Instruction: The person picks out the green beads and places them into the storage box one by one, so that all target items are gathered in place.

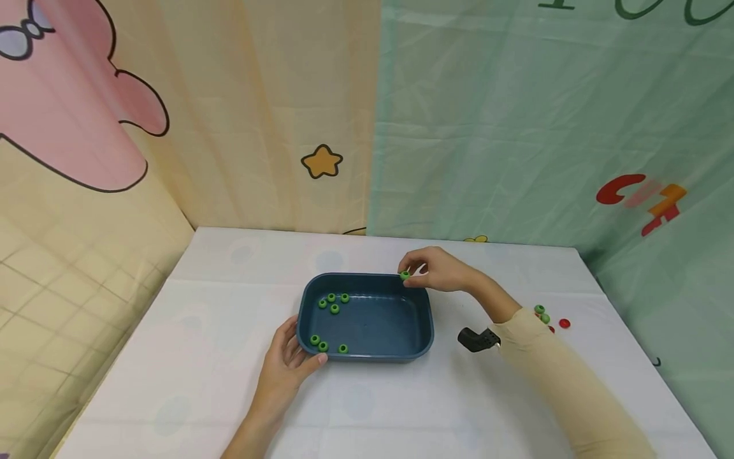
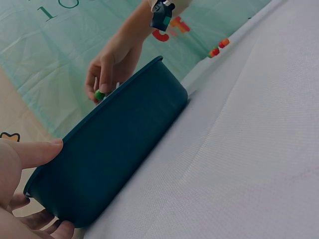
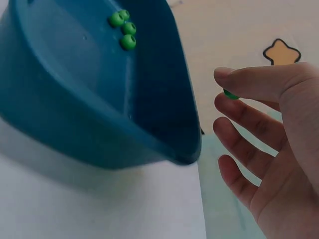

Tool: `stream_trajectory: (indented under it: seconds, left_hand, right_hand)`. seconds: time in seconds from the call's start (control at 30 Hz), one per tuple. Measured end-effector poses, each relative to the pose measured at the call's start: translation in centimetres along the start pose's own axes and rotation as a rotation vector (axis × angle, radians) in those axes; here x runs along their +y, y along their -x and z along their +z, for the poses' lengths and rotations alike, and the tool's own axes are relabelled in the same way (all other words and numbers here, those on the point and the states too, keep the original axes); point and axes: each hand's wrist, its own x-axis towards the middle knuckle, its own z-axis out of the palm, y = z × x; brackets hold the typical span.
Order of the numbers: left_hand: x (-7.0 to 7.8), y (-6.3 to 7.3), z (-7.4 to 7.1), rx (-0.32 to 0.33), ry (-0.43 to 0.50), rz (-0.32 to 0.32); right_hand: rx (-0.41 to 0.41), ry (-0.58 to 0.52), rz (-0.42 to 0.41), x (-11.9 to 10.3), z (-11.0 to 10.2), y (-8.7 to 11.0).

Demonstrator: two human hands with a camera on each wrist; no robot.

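A dark blue rectangular plastic box (image 1: 381, 325) sits on the white table. My left hand (image 1: 283, 363) grips its near left corner, the thumb (image 2: 42, 153) on the rim and the other fingers round the outer side. Between thumb and index finger, my right hand (image 1: 444, 270) pinches a green bead (image 1: 404, 275) at the box's far right corner, level with or above the rim. In the right wrist view that bead (image 3: 231, 94) is mostly covered by the thumb. Several green beads (image 1: 335, 308) lie inside the box, in one group at the far left and another at the near left.
Right of the box, partly behind the right forearm, several green beads (image 1: 545, 319) and red beads (image 1: 564, 323) lie on the table (image 1: 355, 408). A black device (image 1: 478, 340) is attached at the right wrist. Printed curtains (image 1: 275, 115) hang behind the table.
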Motion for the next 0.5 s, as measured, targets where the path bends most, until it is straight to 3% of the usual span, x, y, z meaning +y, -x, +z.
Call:
stream_trajectory:
  seconds: [0.5]
  left_hand:
    - [-0.1,-0.1,-0.1,0.001,-0.003,-0.005]
  right_hand:
    - [-0.031,-0.003,-0.136,-2.5,2.2,-4.3]
